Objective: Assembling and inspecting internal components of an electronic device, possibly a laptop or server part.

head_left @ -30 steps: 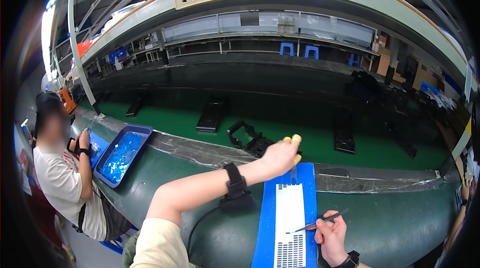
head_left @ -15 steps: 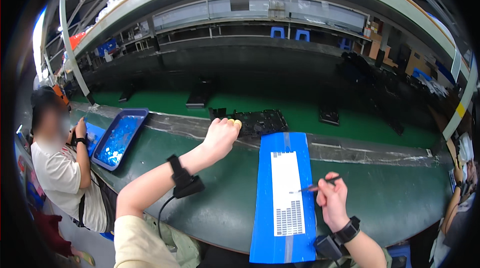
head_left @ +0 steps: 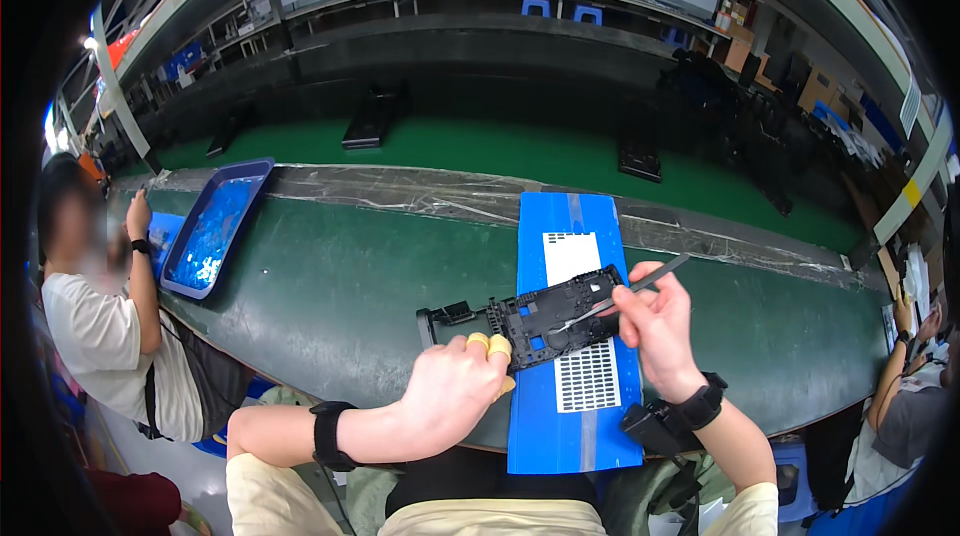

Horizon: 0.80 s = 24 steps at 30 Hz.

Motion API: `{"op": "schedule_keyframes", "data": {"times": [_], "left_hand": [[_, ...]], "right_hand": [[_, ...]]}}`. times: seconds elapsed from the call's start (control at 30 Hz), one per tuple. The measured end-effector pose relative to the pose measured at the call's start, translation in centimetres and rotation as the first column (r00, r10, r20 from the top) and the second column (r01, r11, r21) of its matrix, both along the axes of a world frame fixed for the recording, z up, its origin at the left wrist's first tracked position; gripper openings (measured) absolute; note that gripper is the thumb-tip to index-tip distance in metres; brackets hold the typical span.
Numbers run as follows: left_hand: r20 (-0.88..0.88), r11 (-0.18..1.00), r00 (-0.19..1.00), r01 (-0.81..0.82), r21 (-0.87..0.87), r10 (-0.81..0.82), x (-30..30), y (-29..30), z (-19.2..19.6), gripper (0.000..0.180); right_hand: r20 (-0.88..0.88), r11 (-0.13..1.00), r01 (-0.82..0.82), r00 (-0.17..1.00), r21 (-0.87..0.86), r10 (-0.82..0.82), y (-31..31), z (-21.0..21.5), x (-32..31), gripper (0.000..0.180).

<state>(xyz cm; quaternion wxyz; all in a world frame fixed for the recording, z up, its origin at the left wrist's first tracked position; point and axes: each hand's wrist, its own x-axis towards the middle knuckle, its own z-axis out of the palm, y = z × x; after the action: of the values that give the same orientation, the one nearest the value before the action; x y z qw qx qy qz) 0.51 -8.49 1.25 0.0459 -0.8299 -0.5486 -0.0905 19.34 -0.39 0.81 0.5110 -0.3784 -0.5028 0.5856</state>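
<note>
My left hand (head_left: 450,396), with yellow finger cots on its fingertips, grips the near left end of a black plastic housing (head_left: 550,312). Two small blue squares show on the housing's inner face. It lies tilted across a blue board (head_left: 535,231) and hides the middle of a white sheet (head_left: 572,254) that carries rows of small dark stickers (head_left: 588,380). Between the thumb and fingers of my right hand (head_left: 655,321) are tweezers (head_left: 652,279). Their tips reach over the housing's middle; whether they hold a sticker is too small to tell.
A blue tray (head_left: 218,226) of shiny blue pieces sits at the left, beside a co-worker (head_left: 120,326). Several dark housings (head_left: 375,121) rest on the green strip (head_left: 480,151) beyond the taped table edge (head_left: 400,191). Another person (head_left: 905,376) is at the right.
My left hand has brought the black housing from the table's far edge toward me, over the blue board. The tweezers in my right hand have moved from the sticker sheet to above the housing.
</note>
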Motion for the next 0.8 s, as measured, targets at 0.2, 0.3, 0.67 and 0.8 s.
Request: {"op": "schedule_keyframes", "data": {"times": [0.2, 0.3, 0.67, 0.8], "left_hand": [[0.168, 0.975, 0.968, 0.159, 0.154, -0.184, -2.0, 2.1, 1.5, 0.052], [0.271, 0.965, 0.926, 0.250, 0.075, -0.261, -3.0, 3.2, 0.0, 0.056], [0.332, 0.983, 0.936, 0.157, -0.098, -0.116, -2.7, 3.9, -0.5, 0.047], [0.327, 0.981, 0.939, 0.152, -0.123, -0.105, -2.8, 4.1, -0.5, 0.047]], "right_hand": [[0.084, 0.989, -0.151, 0.985, -0.010, 0.151, 0.9, -0.3, -2.1, 0.017], [0.151, 0.980, -0.196, 0.969, -0.022, 0.197, 1.3, -0.5, -3.0, 0.017], [0.142, 0.983, -0.151, 0.976, -0.100, 0.165, 2.9, -1.9, -3.1, 0.018], [0.144, 0.983, -0.158, 0.975, -0.096, 0.171, 2.9, -2.0, -3.1, 0.018]]}}
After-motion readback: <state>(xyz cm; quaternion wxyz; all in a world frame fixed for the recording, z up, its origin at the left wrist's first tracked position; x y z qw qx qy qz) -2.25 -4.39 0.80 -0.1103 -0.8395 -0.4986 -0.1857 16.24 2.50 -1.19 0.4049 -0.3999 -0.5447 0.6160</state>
